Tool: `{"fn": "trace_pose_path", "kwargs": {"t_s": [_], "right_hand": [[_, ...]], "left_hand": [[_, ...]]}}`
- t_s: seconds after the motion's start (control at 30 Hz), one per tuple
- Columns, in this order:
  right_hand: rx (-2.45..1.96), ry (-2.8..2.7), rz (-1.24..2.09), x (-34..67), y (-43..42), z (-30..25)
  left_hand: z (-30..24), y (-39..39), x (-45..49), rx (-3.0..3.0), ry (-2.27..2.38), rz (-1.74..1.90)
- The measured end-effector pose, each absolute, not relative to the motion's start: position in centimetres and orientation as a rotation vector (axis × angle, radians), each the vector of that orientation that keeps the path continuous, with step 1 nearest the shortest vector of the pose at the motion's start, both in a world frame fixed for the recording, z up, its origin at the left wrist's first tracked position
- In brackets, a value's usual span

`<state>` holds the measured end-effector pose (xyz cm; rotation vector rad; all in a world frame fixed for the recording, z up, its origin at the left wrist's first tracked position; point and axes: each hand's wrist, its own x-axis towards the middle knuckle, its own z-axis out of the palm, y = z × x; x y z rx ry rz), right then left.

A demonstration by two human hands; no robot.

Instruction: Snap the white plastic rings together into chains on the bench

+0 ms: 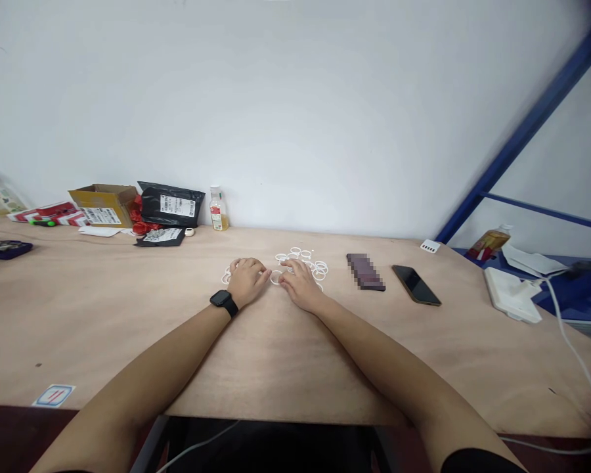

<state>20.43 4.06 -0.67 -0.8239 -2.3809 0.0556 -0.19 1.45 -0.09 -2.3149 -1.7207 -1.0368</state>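
My left hand (249, 281), with a black smartwatch (221, 299) on its wrist, rests palm down on the table. Its fingers are loosely spread, and a few white rings (226, 276) show at its left edge, partly covered. Close by on the right, my right hand (301, 286) has its fingers apart and bent over the table. One white ring (275, 278) lies between the hands, at the right hand's fingertips; whether it is gripped is hidden. Several more white rings (320, 268) are scattered beyond and beside the right hand.
On the wooden table (276, 368) are a purplish pixelated rectangle (366, 272), a phone (416, 285) and a white power strip (511, 294) with a cable. Along the wall stand a bottle (218, 210), a black parcel bag (172, 205) and a cardboard box (103, 205).
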Motion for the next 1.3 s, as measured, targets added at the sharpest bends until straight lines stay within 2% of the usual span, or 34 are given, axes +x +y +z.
{"fn": "trace_pose_path", "kwargs": {"t_s": [0.2, 0.4, 0.73, 1.3], "right_hand": [[-0.708, -2.340, 0.035, 20.20, 3.33, -0.19], [-0.827, -2.242, 0.179, 20.62, 3.92, -0.20], [-0.710, -2.315, 0.235, 20.55, 3.69, -0.12], [-0.722, -2.297, 0.262, 20.71, 4.15, -0.54]], "left_hand": [[0.09, 1.24, 0.10, -2.455, -1.623, -0.998], [0.08, 1.22, 0.14, -2.506, -1.505, -1.032], [-0.22, 1.34, 0.20, -2.518, -1.436, -1.040], [0.46, 0.50, 0.91, -2.776, -1.140, -0.855]]}}
